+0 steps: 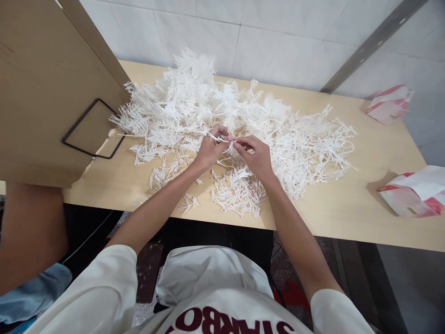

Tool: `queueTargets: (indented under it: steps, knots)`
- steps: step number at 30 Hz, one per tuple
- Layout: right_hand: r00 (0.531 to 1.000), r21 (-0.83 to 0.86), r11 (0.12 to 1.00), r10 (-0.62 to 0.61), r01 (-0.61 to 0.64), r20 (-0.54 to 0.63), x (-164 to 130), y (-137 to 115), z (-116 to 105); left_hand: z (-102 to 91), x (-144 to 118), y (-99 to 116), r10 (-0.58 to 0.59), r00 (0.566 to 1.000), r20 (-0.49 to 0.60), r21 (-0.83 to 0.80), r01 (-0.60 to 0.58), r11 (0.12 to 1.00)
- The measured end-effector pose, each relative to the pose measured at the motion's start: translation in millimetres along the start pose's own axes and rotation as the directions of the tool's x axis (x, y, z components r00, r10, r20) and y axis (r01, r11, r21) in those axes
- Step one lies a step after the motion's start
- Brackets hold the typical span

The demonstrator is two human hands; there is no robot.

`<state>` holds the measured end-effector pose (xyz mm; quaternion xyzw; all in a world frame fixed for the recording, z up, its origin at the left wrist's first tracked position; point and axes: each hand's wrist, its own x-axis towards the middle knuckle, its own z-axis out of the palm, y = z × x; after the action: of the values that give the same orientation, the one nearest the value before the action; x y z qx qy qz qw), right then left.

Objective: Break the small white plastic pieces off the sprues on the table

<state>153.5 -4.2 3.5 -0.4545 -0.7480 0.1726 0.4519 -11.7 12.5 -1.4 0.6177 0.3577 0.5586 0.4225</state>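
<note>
Left hand (208, 150) and right hand (255, 155), each grip pinching one white plastic sprig (225, 139) between them, above the pile (194, 102)

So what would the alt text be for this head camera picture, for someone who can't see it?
Seen from above, a person's left hand and right hand pinch a thin white plastic piece between them over a big heap of white plastic pieces on a pale wooden table. A cardboard box stands at the left, and two red-and-white bags lie at the right.
</note>
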Motion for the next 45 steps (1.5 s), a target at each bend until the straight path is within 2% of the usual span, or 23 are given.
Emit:
queueTargets:
  steps: [3, 7, 13, 16, 19, 22, 25, 27, 30, 32, 35, 38, 41, 45]
  knots:
    - [1.0, -0.006, 1.0, 0.011, -0.011, -0.023, -2, -2, 1, -1.6, 1, -1, 0.034, 0.999, 0.03, 0.072, -0.036, 0.997]
    - [0.998, 0.009, 0.999, 0.034, -0.033, -0.062, -3, -6, 1, -2.8, -1, -1, -0.009, 0.996, 0.084, 0.141, -0.003, 0.99]
    - [0.998, 0.05, 0.997, 0.066, -0.066, 0.011, -1, -3, 0, -3.6, -5, -1, 0.061, 0.993, 0.103, 0.162, -0.077, 0.984]
    - [0.999, 0.012, 1.0, 0.014, -0.014, 0.044, -1, 1, 1, -4.0, -5, -2, 0.059, 0.993, 0.099, 0.172, -0.076, 0.982]
    - [0.997, -0.086, 0.995, -0.047, 0.053, 0.062, -2, 4, 4, -5.6, -4, -4, 0.093, 0.989, 0.112, 0.253, -0.119, 0.96]
    - [0.987, -0.243, 0.959, -0.125, 0.146, 0.099, -3, 5, 7, -9.0, -4, -7, 0.161, 0.96, 0.229, 0.356, -0.237, 0.904]
    - [0.958, -0.337, 0.907, -0.187, 0.254, 0.218, -2, 4, 4, -13.8, -4, -9, 0.165, 0.919, 0.358, 0.451, -0.325, 0.831]
    - [0.94, -0.336, 0.897, -0.196, 0.287, 0.281, -2, 4, 0, -17.0, -2, -8, 0.14, 0.911, 0.389, 0.504, -0.337, 0.795]
    - [0.936, -0.25, 0.936, -0.162, 0.246, 0.313, -2, 4, -3, -20.2, 0, -5, 0.164, 0.916, 0.367, 0.517, -0.347, 0.782]
    - [0.954, -0.172, 0.968, -0.13, 0.181, 0.271, -2, 5, -3, -20.3, 2, -2, 0.196, 0.935, 0.295, 0.461, -0.32, 0.828]
    - [0.993, -0.098, 0.991, -0.086, 0.094, 0.077, -2, 7, -2, -17.7, 3, 1, 0.142, 0.978, 0.152, 0.364, -0.189, 0.912]
    - [0.994, -0.065, 0.996, -0.059, 0.053, -0.09, 0, 6, -3, -14.5, 3, 3, 0.099, 0.991, 0.09, 0.293, -0.122, 0.948]
    - [0.994, -0.071, 0.996, -0.056, 0.049, -0.093, 0, 3, -3, -12.2, 1, 3, 0.113, 0.983, 0.148, 0.224, -0.144, 0.964]
    - [0.999, -0.083, 0.995, -0.047, 0.048, 0.019, -1, 0, 1, -9.8, -3, 0, 0.151, 0.956, 0.252, 0.17, -0.197, 0.965]
